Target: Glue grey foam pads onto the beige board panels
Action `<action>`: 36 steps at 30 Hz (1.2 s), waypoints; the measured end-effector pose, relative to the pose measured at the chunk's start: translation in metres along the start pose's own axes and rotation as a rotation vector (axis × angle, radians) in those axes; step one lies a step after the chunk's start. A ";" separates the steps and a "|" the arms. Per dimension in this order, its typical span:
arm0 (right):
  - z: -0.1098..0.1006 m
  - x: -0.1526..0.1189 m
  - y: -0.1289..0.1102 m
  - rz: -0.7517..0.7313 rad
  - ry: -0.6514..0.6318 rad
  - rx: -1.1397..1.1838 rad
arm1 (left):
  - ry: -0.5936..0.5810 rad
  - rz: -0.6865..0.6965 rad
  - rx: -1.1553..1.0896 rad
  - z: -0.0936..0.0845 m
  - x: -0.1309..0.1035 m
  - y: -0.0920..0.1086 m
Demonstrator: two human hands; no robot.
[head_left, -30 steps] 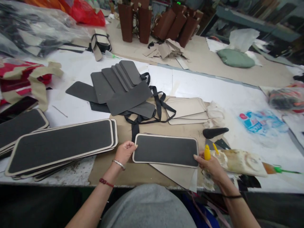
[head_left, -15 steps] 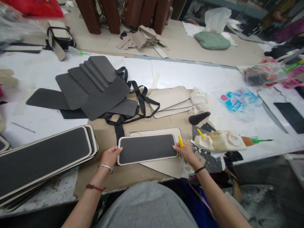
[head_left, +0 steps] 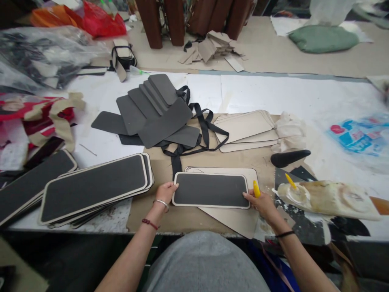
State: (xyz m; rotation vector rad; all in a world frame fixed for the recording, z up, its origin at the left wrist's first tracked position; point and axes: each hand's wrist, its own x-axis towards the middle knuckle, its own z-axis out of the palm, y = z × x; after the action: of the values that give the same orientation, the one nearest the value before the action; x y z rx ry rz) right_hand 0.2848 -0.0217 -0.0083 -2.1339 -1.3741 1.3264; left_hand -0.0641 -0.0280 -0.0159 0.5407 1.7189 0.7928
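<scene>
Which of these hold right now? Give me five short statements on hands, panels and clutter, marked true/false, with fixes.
1. The left hand and right hand hold opposite ends of one bordered black panel. True.
2. The silver bangle is on the right wrist. False: it is on the left wrist.
3. A yellow stick shows at the right hand. True.
4. The black strap lies to the right of the pale panels by the crumpled cloth. False: it lies to their left.
5. A red plastic bag lies at the far left. True.
</scene>
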 end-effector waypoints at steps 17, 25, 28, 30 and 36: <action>0.002 -0.001 -0.002 0.041 0.069 0.047 | -0.093 -0.181 -0.060 -0.001 -0.006 0.010; 0.000 -0.004 -0.008 0.025 0.064 0.057 | -0.070 -0.142 -0.059 0.000 -0.006 0.009; -0.002 -0.008 -0.010 0.019 0.057 0.129 | -0.058 -0.088 -0.072 0.001 -0.009 0.011; -0.006 -0.011 -0.011 0.010 0.054 0.150 | -0.042 -0.046 -0.081 0.002 -0.013 0.014; -0.033 -0.026 -0.025 0.034 0.094 0.093 | -0.008 0.071 -0.143 0.005 -0.031 0.030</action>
State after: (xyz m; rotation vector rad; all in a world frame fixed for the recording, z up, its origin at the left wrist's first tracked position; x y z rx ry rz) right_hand 0.2934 -0.0227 0.0393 -2.1379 -1.2212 1.2597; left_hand -0.0516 -0.0283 0.0260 0.5081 1.6282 0.9551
